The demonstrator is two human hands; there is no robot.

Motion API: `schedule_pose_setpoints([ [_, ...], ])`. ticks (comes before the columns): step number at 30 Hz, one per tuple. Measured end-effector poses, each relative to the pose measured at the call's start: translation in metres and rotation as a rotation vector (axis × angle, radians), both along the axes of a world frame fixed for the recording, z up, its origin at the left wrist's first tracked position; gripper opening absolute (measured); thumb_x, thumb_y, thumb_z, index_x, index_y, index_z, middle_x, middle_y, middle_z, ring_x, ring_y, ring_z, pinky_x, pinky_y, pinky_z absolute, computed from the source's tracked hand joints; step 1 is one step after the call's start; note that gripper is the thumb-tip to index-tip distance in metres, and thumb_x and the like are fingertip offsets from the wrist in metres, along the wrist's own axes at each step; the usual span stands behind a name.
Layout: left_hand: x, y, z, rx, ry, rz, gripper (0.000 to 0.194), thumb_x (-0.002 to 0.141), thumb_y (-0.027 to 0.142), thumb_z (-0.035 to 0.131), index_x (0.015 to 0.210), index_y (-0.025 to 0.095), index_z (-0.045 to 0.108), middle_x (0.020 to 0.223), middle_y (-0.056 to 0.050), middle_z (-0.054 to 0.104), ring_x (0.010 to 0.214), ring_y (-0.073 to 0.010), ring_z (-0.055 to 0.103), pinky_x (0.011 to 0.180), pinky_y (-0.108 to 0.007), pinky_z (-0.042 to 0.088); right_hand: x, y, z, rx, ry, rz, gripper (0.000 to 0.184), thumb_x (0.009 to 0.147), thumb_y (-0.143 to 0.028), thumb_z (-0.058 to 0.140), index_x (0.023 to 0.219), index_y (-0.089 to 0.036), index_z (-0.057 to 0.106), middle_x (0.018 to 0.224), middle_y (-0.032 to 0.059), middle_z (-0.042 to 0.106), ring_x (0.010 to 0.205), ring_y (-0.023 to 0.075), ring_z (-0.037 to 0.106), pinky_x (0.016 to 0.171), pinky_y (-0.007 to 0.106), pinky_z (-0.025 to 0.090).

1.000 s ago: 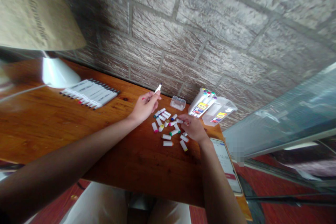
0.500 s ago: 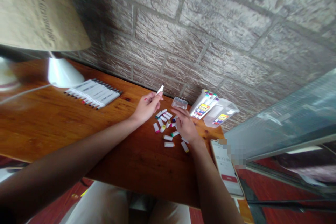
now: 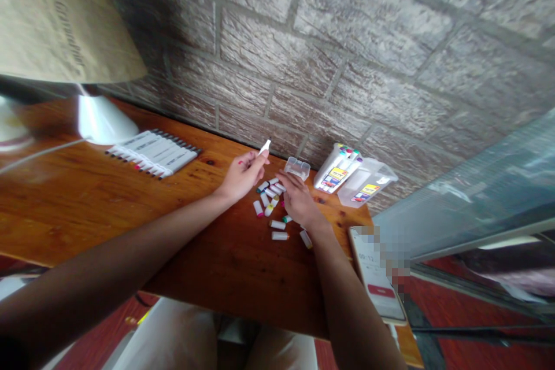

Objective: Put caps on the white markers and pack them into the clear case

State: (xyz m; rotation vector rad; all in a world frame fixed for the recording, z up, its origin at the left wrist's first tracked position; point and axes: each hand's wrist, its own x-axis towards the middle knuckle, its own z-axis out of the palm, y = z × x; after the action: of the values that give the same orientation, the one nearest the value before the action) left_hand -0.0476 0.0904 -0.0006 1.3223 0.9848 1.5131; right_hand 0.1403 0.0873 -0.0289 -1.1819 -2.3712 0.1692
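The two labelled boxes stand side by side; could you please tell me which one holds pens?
The left box, farther from the phone: coloured pen ends show at its top, while none show in the right box.

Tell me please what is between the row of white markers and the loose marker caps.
In the head view, the left hand, holding a white marker, shows between them.

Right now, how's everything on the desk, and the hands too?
Left hand, gripping
Held marker, narrow end up
Right hand, open
Caps, loose, scattered
Marker row, lying side by side
Marker box, holding markers
See-through box, standing
Phone, screen on
Lamp, can't tell if lit
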Motion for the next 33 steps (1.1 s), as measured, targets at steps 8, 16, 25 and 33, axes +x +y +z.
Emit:
schedule_pose_setpoints([
  [8,-0.001,0.002,-0.002,0.020,0.001,-0.004,0.047,0.084,0.062,0.060,0.077,0.016,0.062,0.047,0.006,0.047,0.038,-0.0067,0.038,0.041,-0.021,0.027,0.002,0.002,-0.002,-0.017,-0.047,-0.035,0.046,0.092,-0.011,0.040,0.134,-0.014,0.059,0.131,0.0130,0.064,0.127,0.0254,0.052,0.112,0.045,0.038],
  [16,-0.001,0.002,-0.003,0.010,0.008,0.008,0.048,0.083,0.064,0.058,0.078,0.016,0.063,0.048,0.006,0.048,0.039,-0.0071,0.039,0.041,-0.022,0.027,-0.003,0.000,-0.003,0.020,-0.044,0.006,0.050,0.093,-0.013,0.040,0.142,-0.016,0.050,0.147,0.0121,0.051,0.139,0.0248,0.041,0.117,0.047,0.032],
  [25,-0.001,0.002,-0.003,0.020,-0.006,-0.013,0.047,0.083,0.063,0.059,0.077,0.016,0.062,0.048,0.006,0.048,0.039,-0.0068,0.038,0.041,-0.022,0.027,0.005,-0.003,0.005,0.023,-0.008,-0.045,0.044,0.089,-0.007,0.041,0.127,-0.014,0.062,0.125,0.0133,0.065,0.121,0.0243,0.057,0.109,0.041,0.043],
  [33,-0.001,0.004,-0.004,-0.008,-0.017,-0.034,0.047,0.082,0.063,0.060,0.078,0.017,0.061,0.047,0.006,0.047,0.038,-0.0070,0.038,0.041,-0.021,0.027,0.025,-0.012,0.010,-0.093,0.057,-0.198,0.042,0.084,-0.005,0.046,0.116,-0.022,0.068,0.116,0.0078,0.071,0.110,0.0222,0.066,0.101,0.037,0.050],
])
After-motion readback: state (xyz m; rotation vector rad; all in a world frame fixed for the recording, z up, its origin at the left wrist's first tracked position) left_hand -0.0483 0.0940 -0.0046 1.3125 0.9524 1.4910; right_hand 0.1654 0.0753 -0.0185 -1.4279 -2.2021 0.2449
